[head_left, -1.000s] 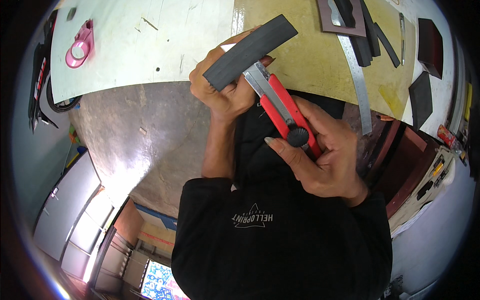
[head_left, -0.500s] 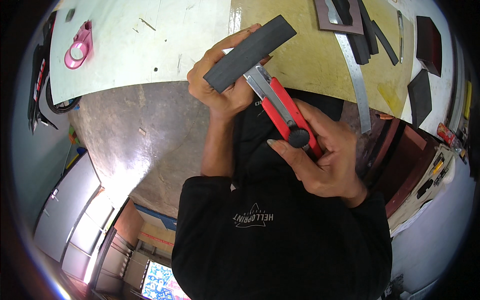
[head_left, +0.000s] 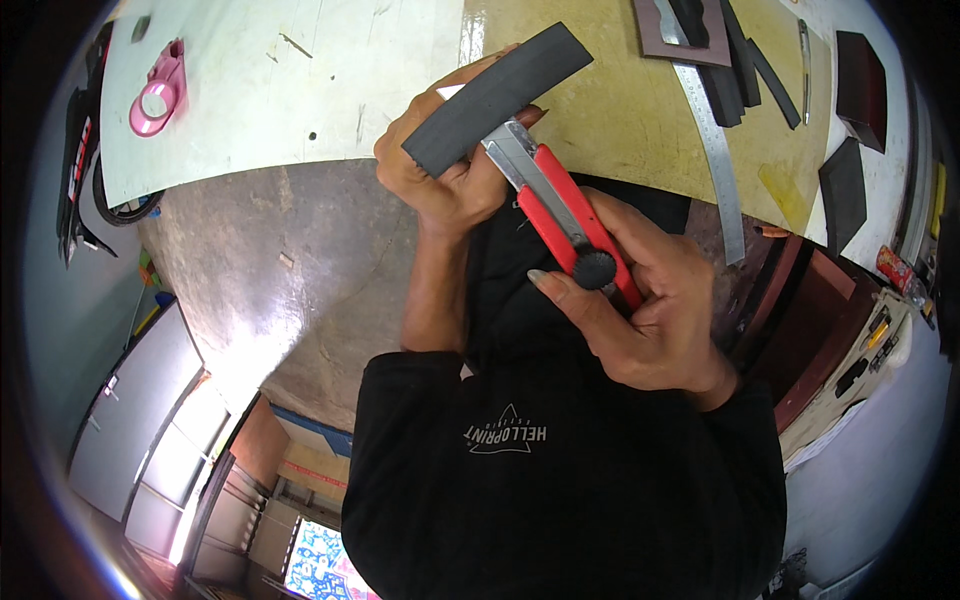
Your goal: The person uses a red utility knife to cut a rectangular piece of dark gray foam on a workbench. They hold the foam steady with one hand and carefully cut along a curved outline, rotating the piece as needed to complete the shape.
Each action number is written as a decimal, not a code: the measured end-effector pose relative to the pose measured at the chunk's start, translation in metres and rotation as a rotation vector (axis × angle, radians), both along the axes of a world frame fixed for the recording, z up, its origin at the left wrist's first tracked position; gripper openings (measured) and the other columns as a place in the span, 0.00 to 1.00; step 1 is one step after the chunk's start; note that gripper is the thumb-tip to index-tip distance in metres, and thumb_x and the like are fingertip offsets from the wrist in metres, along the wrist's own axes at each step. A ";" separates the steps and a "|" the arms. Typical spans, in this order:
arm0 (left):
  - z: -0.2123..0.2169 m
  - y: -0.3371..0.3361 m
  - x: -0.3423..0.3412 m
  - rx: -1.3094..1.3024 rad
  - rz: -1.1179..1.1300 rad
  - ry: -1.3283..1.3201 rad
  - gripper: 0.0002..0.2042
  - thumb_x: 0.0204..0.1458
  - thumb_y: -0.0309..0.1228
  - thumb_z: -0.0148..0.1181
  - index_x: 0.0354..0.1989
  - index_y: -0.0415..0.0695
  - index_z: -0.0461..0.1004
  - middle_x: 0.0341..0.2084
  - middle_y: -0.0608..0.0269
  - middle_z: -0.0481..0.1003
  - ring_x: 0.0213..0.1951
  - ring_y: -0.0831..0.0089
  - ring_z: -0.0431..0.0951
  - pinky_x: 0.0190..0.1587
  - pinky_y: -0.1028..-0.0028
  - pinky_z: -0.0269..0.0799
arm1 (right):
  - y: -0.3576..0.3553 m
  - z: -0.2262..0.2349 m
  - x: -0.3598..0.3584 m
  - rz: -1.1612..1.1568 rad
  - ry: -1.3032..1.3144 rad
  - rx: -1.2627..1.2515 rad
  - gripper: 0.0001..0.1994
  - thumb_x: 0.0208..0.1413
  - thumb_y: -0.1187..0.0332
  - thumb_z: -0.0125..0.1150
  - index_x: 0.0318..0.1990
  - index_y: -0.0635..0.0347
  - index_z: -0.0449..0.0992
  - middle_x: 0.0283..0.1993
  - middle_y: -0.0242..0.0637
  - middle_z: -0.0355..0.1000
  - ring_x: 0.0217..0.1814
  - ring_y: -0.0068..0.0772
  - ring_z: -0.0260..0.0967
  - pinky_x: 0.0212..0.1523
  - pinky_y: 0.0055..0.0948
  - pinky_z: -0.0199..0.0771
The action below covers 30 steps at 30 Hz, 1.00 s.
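The left hand [head_left: 445,170] grasps a dark grey foam strip [head_left: 497,97], tilted, just above its fingers and over the desk [head_left: 300,90] edge. The right hand [head_left: 640,310] is clenched around a red utility knife [head_left: 560,215], whose metal tip touches the strip's lower edge. A steel ruler [head_left: 715,150] lies on the desk beyond the right hand; a pink tape holder [head_left: 158,90] sits well left of the left hand.

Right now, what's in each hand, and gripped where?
Left hand grips the dark foam strip at its lower end. Right hand holds the red utility knife by its handle, near the black knob.
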<state>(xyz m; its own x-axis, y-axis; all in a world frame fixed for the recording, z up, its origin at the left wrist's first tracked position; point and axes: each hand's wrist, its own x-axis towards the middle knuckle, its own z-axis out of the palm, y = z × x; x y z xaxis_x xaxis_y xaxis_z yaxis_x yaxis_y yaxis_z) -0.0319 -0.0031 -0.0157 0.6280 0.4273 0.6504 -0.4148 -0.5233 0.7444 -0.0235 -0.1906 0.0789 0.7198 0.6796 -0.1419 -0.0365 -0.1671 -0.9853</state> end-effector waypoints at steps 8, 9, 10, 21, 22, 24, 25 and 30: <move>-0.005 0.001 0.003 -0.021 -0.032 -0.033 0.12 0.45 0.14 0.70 0.39 0.25 0.80 0.36 0.41 0.85 0.37 0.59 0.89 0.37 0.71 0.85 | 0.000 -0.003 -0.003 -0.018 -0.004 0.015 0.28 0.56 0.78 0.73 0.64 0.73 0.72 0.49 0.43 0.82 0.44 0.17 0.75 0.46 0.21 0.76; -0.006 0.002 0.004 0.006 -0.030 -0.059 0.12 0.45 0.15 0.70 0.40 0.25 0.80 0.36 0.40 0.85 0.38 0.58 0.89 0.38 0.70 0.85 | -0.001 -0.003 -0.002 -0.012 -0.005 0.016 0.28 0.56 0.78 0.73 0.64 0.73 0.72 0.48 0.43 0.82 0.43 0.17 0.75 0.45 0.21 0.76; -0.007 0.002 0.006 0.024 -0.018 -0.079 0.14 0.45 0.15 0.71 0.41 0.24 0.79 0.37 0.40 0.85 0.39 0.57 0.89 0.40 0.69 0.85 | -0.002 -0.002 -0.002 -0.010 -0.006 0.008 0.28 0.56 0.78 0.73 0.63 0.73 0.72 0.48 0.43 0.82 0.43 0.17 0.75 0.45 0.21 0.76; 0.000 0.000 0.001 0.071 0.010 0.016 0.20 0.44 0.18 0.76 0.46 0.25 0.79 0.40 0.38 0.84 0.43 0.56 0.88 0.47 0.66 0.84 | -0.008 -0.012 -0.005 -0.016 -0.121 0.065 0.25 0.54 0.78 0.70 0.59 0.78 0.71 0.35 0.52 0.78 0.33 0.26 0.80 0.32 0.26 0.78; -0.002 0.000 0.002 0.075 0.008 0.000 0.20 0.44 0.18 0.76 0.47 0.25 0.79 0.40 0.39 0.84 0.43 0.56 0.88 0.47 0.66 0.85 | -0.009 -0.012 -0.006 -0.018 -0.139 0.065 0.25 0.54 0.78 0.70 0.59 0.78 0.71 0.36 0.52 0.78 0.34 0.27 0.80 0.32 0.26 0.78; -0.003 0.001 0.003 0.074 -0.005 -0.028 0.20 0.45 0.18 0.75 0.47 0.25 0.79 0.40 0.38 0.84 0.43 0.56 0.88 0.47 0.65 0.85 | -0.011 -0.012 -0.005 -0.013 -0.153 0.063 0.25 0.55 0.77 0.70 0.59 0.78 0.71 0.36 0.53 0.78 0.34 0.28 0.81 0.33 0.27 0.79; -0.003 0.001 0.003 0.068 -0.016 -0.041 0.19 0.45 0.17 0.74 0.47 0.25 0.79 0.40 0.38 0.84 0.43 0.56 0.88 0.47 0.65 0.85 | -0.012 -0.012 -0.004 -0.006 -0.149 0.059 0.25 0.55 0.77 0.70 0.59 0.78 0.71 0.37 0.53 0.78 0.35 0.29 0.81 0.34 0.27 0.79; -0.002 -0.001 0.003 0.019 -0.041 -0.042 0.16 0.45 0.12 0.67 0.45 0.24 0.79 0.40 0.38 0.84 0.40 0.57 0.88 0.43 0.66 0.86 | -0.014 -0.006 0.002 0.031 -0.117 0.033 0.24 0.56 0.76 0.70 0.59 0.78 0.71 0.38 0.53 0.79 0.36 0.29 0.81 0.36 0.27 0.79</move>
<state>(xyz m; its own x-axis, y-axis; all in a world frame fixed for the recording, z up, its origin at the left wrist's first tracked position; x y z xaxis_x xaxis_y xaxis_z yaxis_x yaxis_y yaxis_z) -0.0287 -0.0039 -0.0175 0.6165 0.3890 0.6846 -0.4671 -0.5192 0.7157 -0.0211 -0.2042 0.0730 0.7090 0.7043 -0.0357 0.0833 -0.1339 -0.9875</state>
